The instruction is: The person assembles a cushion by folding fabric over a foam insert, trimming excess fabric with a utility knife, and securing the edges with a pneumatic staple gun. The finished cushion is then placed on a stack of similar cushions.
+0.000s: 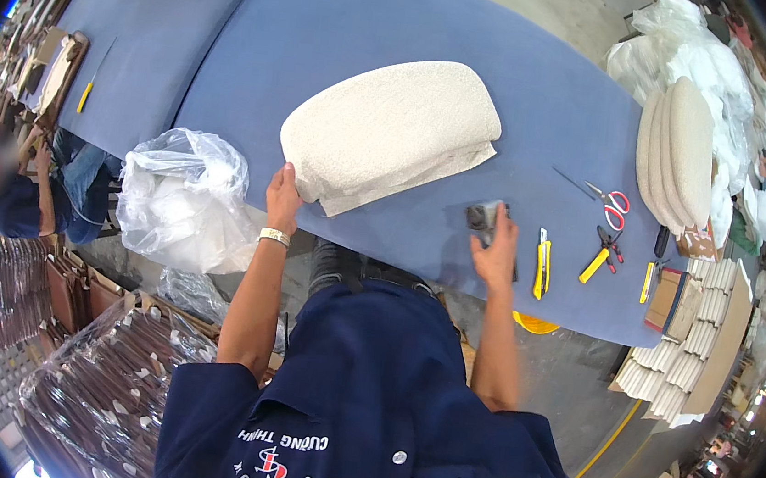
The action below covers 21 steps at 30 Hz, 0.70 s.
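A cream, nubby-fabric cushion [388,134] with a rounded far edge lies on the blue-covered table, a loose flap of fabric along its near side. My left hand [282,203] grips its near left corner, thumb on top and the other fingers partly hidden. To the right, apart from the cushion, my right hand [495,252] is closed around a dark grey and silver hand tool [483,219]. That tool is a little blurred and partly covered by the fingers, so its exact kind does not show.
Right of my hand lie a yellow cutter [542,265], yellow-handled pliers [596,264] and red-handled scissors [615,208]. Several cream cushions [677,157] are stacked at the table's right end. A clear plastic bag [185,206] bulges at the near left edge. Another person [27,196] is far left.
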Available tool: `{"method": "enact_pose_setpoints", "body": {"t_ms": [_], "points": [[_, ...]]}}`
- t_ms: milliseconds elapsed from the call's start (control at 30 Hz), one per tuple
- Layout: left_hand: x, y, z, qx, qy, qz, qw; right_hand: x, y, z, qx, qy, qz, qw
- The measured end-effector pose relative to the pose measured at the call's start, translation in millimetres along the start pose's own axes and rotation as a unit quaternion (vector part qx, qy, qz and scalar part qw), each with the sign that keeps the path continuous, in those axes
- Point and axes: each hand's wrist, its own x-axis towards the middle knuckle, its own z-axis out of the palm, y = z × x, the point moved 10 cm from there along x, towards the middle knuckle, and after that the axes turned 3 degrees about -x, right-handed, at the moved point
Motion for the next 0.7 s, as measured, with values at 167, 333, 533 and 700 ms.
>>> {"method": "enact_pose_setpoints", "body": {"t_ms": [167,333,533,700], "points": [[-23.9,38.0,15.5,0.074,0.016,-0.010,0.997,47.2,-51.7,32.7,0.074,-0.056,0.006,0.996],[-50.3,40.3,21.6,0.009,-0.032,0.083,0.996,90.2,-63.0,124.6,0.422,-0.144,0.266,0.855],[-54.1,42.8,26.8,0.033,-0.005,0.024,0.999,117.1,-82.4,74.3,0.354,-0.045,0.232,0.905],[-81.2,49.5,38.1,0.081,-0.005,-0.056,0.995,144.0,-104.4,61.5,0.306,-0.029,0.104,0.946]]}}
